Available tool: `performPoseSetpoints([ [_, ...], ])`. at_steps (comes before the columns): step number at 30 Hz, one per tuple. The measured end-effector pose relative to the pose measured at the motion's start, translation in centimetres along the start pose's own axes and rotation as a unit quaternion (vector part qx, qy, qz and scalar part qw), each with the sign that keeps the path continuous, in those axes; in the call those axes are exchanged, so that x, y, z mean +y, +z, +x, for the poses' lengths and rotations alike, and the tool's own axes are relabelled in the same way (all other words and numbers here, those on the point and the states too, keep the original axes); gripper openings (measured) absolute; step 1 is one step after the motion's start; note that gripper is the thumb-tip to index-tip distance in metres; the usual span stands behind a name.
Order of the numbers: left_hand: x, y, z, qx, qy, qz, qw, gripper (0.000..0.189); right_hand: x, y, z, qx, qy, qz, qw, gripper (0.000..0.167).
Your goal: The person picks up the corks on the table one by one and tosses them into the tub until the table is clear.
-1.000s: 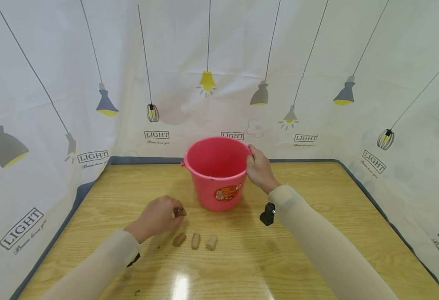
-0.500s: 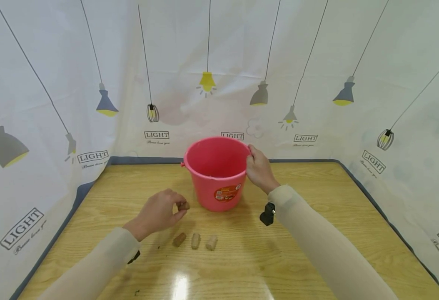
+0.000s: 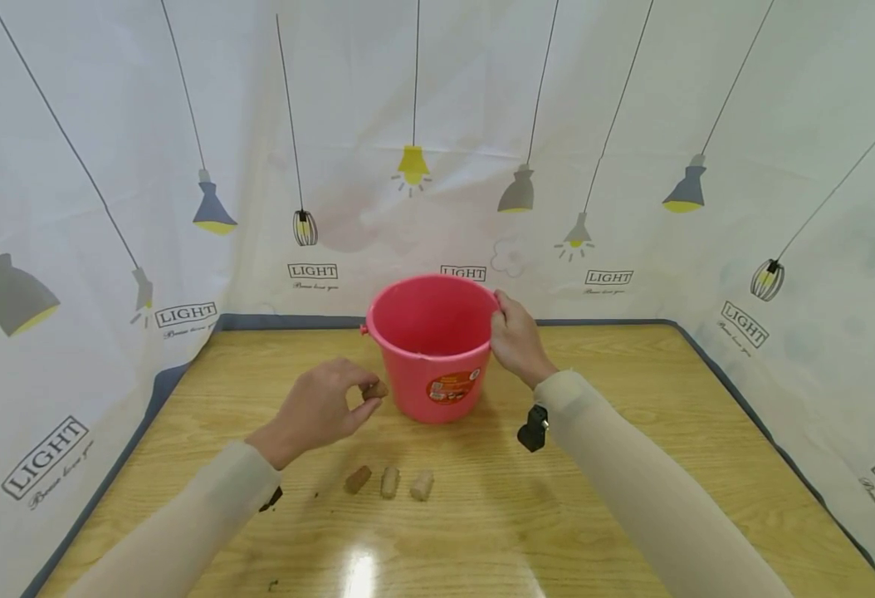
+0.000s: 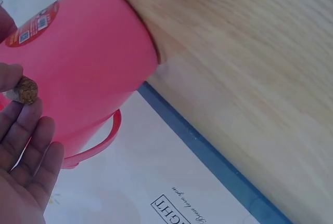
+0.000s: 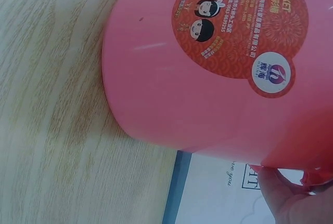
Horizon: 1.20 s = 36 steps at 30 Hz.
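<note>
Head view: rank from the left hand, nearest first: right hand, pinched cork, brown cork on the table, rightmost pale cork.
1. Pinched cork: between fingers of the left hand.
2. Brown cork: on the table, left end of the row.
3. Rightmost pale cork: right end of that row.
4. Right hand: far right, gripping the bucket at its rim.

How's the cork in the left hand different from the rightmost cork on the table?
The held cork is pinched in the left hand, off the table; the rightmost cork rests on the table. The held cork is close beside the bucket; the rightmost cork sits farther from it. The held cork looks browner; the rightmost cork is paler. Both look short and stubby.
</note>
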<state>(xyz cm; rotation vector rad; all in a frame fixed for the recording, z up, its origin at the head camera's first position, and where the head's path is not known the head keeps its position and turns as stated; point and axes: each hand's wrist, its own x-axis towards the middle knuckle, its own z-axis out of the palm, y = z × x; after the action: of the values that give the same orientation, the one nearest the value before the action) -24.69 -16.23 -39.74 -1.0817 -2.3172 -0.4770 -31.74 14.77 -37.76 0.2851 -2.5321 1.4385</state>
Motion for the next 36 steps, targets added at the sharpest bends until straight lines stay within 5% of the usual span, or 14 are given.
performPoseSetpoints([
  [12, 0.7, -1.1, 2.4, 0.051, 0.038, -0.001, 0.9980, 0.016, 0.0, 0.1, 0.0, -0.001, 0.003, 0.002, 1.0000, 0.054],
  [36, 1.6, -1.9, 6.3, 0.074, 0.018, 0.015, 0.9970, 0.013, 0.0, 0.0, 0.0, -0.001, -0.004, 0.003, 1.0000, 0.054],
])
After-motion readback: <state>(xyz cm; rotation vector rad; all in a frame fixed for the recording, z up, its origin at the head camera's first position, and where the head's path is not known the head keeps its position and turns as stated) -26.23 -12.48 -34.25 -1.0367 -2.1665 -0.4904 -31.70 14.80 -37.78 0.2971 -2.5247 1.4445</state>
